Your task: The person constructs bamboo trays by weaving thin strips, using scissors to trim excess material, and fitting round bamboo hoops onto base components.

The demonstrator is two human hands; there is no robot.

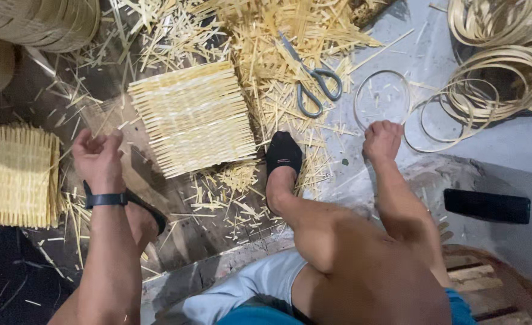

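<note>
**Hands over bamboo strip work, floor level**

Far left: stack of woven mats (14, 176). Left hand (99, 157), dark wristband, fingers curled nearly closed; whether they pinch a thin strip cannot be told. Just right of it lies a woven square mat (192, 117) on the floor amid cut strip scraps (266, 36). Centre: foot in black sock (283, 153); scissors (311, 81) beyond it. Right hand (382, 139) fisted, fingers closed on the edge of a thin bamboo hoop (381, 96). Far right: more coiled hoops (507, 72).
</note>
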